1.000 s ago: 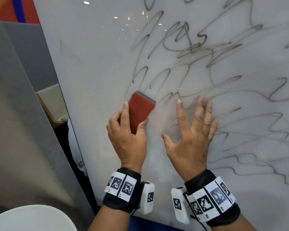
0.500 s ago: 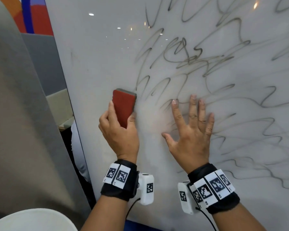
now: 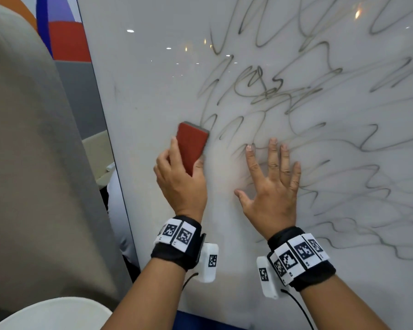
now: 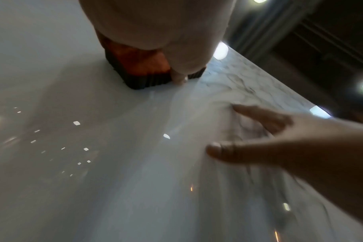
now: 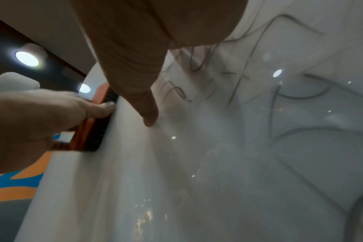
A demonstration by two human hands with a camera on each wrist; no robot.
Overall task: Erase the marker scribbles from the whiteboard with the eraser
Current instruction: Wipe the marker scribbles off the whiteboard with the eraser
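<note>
A glossy whiteboard (image 3: pixel 153 91) fills the head view, with grey marker scribbles (image 3: pixel 267 89) across its middle and right. My left hand (image 3: pixel 180 179) grips a red-backed eraser (image 3: pixel 191 144) with a dark felt face and presses it flat on the board, just left of the scribbles. In the left wrist view the eraser (image 4: pixel 141 68) shows under my palm; in the right wrist view the eraser (image 5: pixel 91 131) is pinched by the left thumb. My right hand (image 3: pixel 272 186) lies flat on the board with fingers spread, over smudged lines. A pale wiped patch (image 3: pixel 224 172) lies between the hands.
The board's left edge (image 3: pixel 110 148) runs down beside a beige panel (image 3: pixel 34 163). A white curved object (image 3: pixel 50 315) sits at the bottom left. Beyond the edge are a grey wall and a red, blue and orange graphic (image 3: pixel 65 39).
My left hand has slid the eraser to the left, from the scribbles' edge toward bare board, leaving a smudged pale patch. The right hand stays flat on the board.
</note>
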